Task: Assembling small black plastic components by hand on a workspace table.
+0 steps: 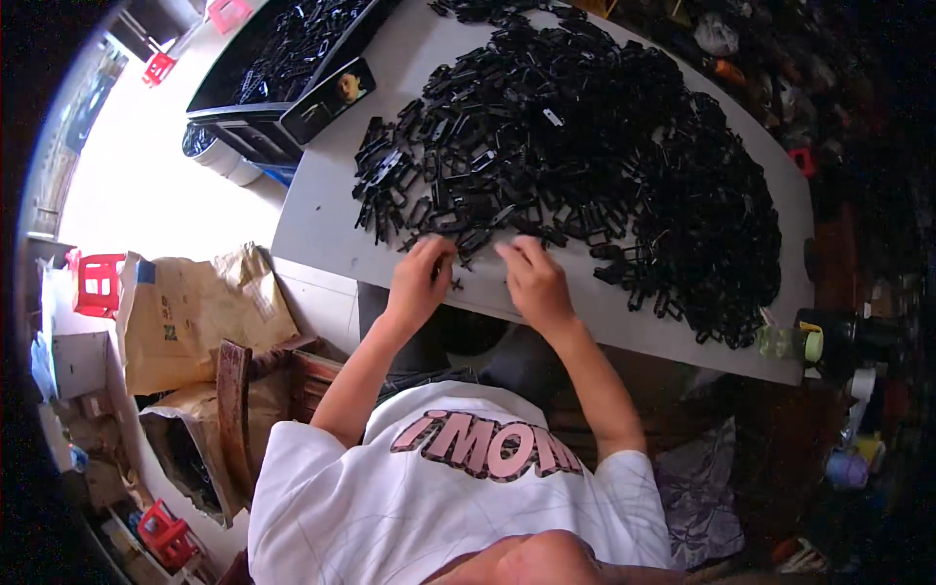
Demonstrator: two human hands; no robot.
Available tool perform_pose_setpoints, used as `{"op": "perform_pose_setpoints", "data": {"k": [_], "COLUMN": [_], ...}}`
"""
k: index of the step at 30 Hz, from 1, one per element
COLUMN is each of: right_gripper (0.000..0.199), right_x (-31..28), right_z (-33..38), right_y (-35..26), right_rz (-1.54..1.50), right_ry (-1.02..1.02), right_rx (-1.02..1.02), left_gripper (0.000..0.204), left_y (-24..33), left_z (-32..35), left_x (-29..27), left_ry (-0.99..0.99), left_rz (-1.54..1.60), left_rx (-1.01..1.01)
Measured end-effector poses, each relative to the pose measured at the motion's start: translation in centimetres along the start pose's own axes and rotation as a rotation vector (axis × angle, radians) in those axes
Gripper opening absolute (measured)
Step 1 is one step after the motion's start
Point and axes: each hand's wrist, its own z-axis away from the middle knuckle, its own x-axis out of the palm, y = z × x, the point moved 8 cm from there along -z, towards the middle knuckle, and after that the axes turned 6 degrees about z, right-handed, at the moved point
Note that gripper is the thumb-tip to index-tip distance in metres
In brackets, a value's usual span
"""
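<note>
**Hands at the near edge of a heap of black clips**

At the table's near edge, both hands work just where the pile thins out. The left hand [421,276] is curled, fingertips bent down onto a small black plastic piece [454,285] lying at its three o'clock; whether the fingers actually pinch anything I cannot tell, since the knuckles hide the pads. The right hand [534,281] sits just beside it, fingers narrowed and drawn together at the fringe of the heap, and it too may hold a part, but the view is too small to say.

The heap of black plastic parts [585,156] spreads from the hands' twelve o'clock round to three o'clock, covering most of the grey table [322,214]. It seems piled that way so loose pieces can be dragged toward the body a few at a time (the bare strip of tabletop in front of the hands serves as working room).

At ten o'clock from the hands, a black tray [292,58] of similar parts stands at the table's far left corner, with a dark phone-like slab [330,97] lying on its rim. Below the table at nine o'clock lie brown paper sacks [195,312], one gaping open, and a red plastic stool [97,283] beyond them. At four o'clock, off the table's right end, stands a small green-capped bottle [792,341], within reach but clear of the work.
</note>
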Motion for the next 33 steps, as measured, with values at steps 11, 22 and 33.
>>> {"op": "perform_pose_setpoints", "data": {"k": [11,22,33], "right_gripper": [0.025,0.014,0.028], "right_x": [3.4,-1.0,-2.7], "right_z": [-2.4,0.2,8.3], "right_y": [0.5,3.7,9.2], "right_rz": [0.045,0.003,-0.121], "right_ry": [-0.096,0.204,0.172], "right_rx": [0.115,0.298,0.585], "left_gripper": [0.014,0.031,0.028], "left_y": [-4.8,-6.9,-3.7], "left_z": [0.2,-4.8,-1.9], "left_x": [-6.3,-5.0,-1.7], "left_ry": [0.132,0.037,-0.073], "left_rz": [-0.147,-0.614,0.391], "left_rx": [-0.315,-0.375,-0.273]}}
